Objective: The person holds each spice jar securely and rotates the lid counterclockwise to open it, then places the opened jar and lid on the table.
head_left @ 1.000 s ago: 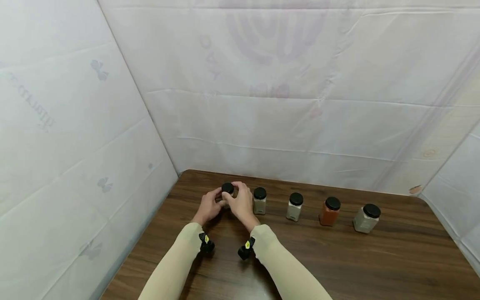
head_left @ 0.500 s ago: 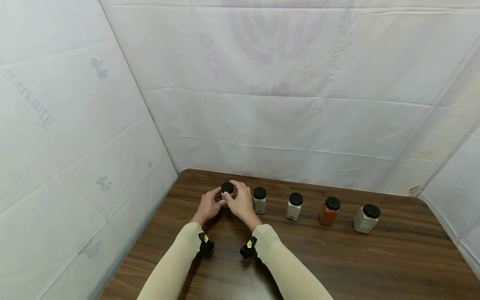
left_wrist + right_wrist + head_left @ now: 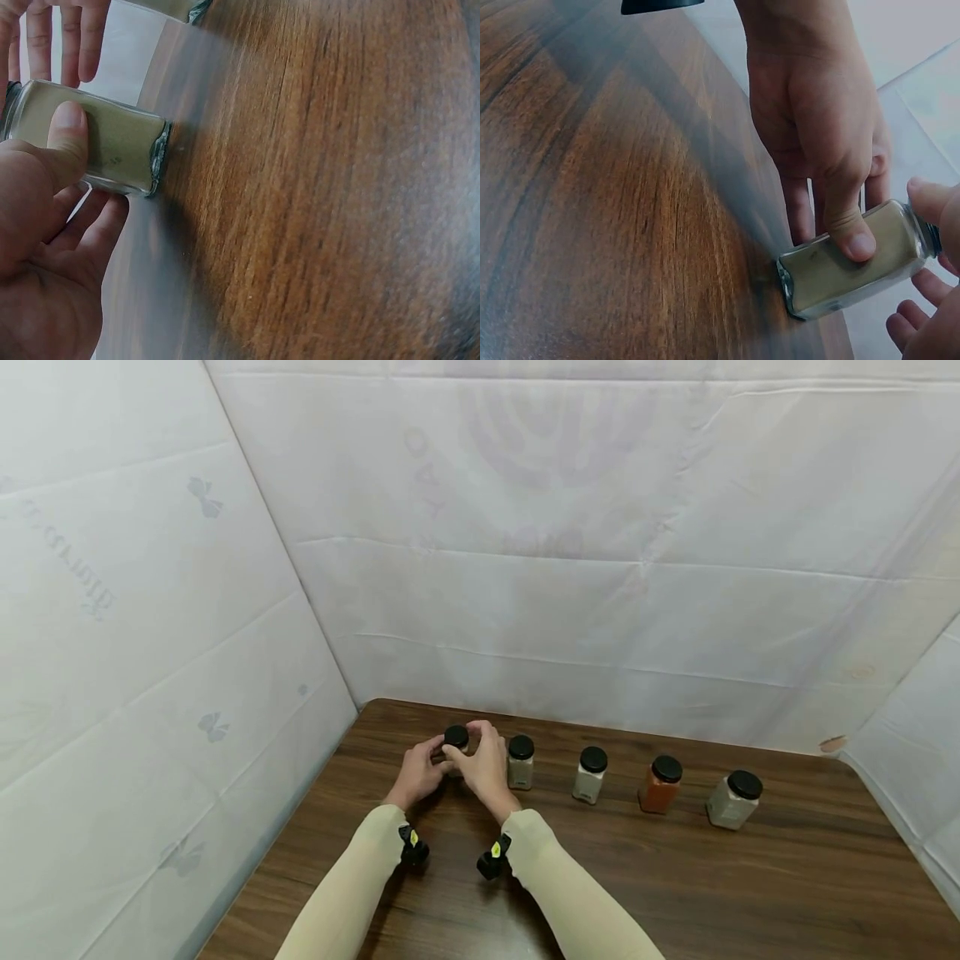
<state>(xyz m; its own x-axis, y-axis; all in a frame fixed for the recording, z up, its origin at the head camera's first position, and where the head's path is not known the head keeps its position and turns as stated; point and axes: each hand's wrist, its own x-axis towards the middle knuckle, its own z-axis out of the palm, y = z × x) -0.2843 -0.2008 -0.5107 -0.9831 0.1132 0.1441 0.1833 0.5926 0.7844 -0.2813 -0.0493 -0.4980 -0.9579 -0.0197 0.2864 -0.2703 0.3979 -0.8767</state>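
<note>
A clear glass spice jar point(image 3: 889, 232) with a black lid point(image 3: 456, 737) and tan powder inside stands upright at the table's far left. My left hand point(image 3: 417, 774) grips its body, the thumb point(image 3: 68, 135) flat on one face and the fingers on the other sides. Around the top, my right hand point(image 3: 483, 766) holds the jar with its thumb point(image 3: 930, 199) and index finger at the lid; its other fingers stay apart from the glass. In the head view both hands hide most of the jar's body.
A row of similar black-lidded jars runs rightward: a greyish-tan one point(image 3: 521, 763), a pale one point(image 3: 589, 775), an orange-red one point(image 3: 660, 785) and a light grey one point(image 3: 732, 800). White sheeting point(image 3: 570, 635) hangs behind the brown wooden table point(image 3: 675, 893).
Both hands stay at the same jar with almost no movement. The view shifts very slightly; the other jars keep their places.
</note>
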